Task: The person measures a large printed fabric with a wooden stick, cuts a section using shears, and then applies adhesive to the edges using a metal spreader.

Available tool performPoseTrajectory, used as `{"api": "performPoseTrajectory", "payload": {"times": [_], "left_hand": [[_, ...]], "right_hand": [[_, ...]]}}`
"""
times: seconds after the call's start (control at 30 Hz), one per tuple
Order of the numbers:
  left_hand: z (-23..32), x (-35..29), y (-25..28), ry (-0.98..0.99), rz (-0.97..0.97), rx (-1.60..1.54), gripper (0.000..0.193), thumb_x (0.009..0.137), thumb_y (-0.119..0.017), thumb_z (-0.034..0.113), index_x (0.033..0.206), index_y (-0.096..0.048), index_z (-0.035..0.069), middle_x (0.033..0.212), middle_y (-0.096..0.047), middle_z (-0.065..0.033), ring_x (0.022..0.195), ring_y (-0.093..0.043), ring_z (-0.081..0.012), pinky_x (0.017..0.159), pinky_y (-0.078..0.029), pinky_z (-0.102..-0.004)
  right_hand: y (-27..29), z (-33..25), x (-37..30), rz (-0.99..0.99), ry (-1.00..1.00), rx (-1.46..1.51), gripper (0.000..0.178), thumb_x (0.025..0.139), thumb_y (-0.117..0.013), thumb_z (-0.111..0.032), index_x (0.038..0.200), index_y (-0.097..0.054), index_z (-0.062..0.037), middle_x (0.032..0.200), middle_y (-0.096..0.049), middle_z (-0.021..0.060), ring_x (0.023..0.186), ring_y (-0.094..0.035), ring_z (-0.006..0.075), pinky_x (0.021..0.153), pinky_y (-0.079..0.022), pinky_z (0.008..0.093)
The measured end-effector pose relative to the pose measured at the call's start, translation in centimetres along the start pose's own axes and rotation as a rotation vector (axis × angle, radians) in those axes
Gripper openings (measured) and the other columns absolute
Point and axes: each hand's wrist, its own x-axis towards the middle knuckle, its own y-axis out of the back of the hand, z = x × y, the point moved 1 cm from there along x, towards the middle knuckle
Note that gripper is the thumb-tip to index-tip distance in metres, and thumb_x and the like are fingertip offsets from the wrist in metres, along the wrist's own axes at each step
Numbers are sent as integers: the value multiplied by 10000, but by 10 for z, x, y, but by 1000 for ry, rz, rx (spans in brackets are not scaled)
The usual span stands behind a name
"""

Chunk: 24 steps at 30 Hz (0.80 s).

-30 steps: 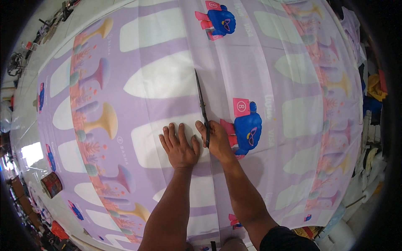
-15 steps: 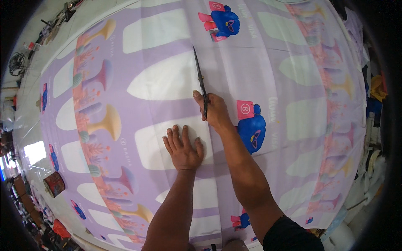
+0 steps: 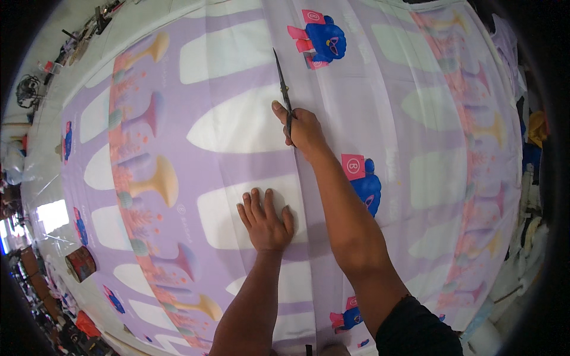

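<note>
The left hand [image 3: 267, 224] lies flat, palm down, fingers slightly spread and grasping nothing, on a broad lilac-and-white printed fabric sheet [image 3: 205, 172]. Farther forward, the right hand [image 3: 304, 129] curls around the handles of long, dark metal scissors [image 3: 283, 86], which point away from the person over the sheet's middle. A brownish-red cylindrical can [image 3: 81, 264] sits near its left edge.
</note>
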Motion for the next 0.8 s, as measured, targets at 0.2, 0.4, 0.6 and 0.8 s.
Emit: {"api": "performPoseTrajectory", "payload": {"times": [0.2,0.4,0.6,0.8], "left_hand": [[-2,1,0,4,3,6,557,875,-563,308,1354,-461,43,1419,-385,-259,1387,-287,-448,1156,-163,-613],[-2,0,0,17,-16,15,570,862,-551,309,1355,-462,37,1420,-384,-260,1389,-284,-449,1157,-159,-612],[-2,-1,-1,3,-4,9,569,859,-547,307,1351,-465,33,1421,-381,-256,1389,-287,-445,1148,-167,-623],[-2,-1,-2,1,-8,16,562,866,-553,311,1345,-474,29,1423,-380,-249,1383,-297,-445,1139,-181,-632]], "right_hand": [[-1,1,16,2,57,-72,682,856,-609,-663,598,-511,-39,510,-530,86,445,-588,202,483,-477,352],[-5,4,18,24,82,-65,688,851,-616,-663,625,-532,-18,522,-540,88,454,-596,204,474,-469,359],[-10,-30,62,31,16,23,559,823,-711,-589,665,-523,-87,558,-470,-1,448,-462,111,433,-398,266],[-11,-50,96,31,23,10,574,806,-720,-603,677,-542,-72,566,-479,3,458,-477,109,449,-416,264]]}}
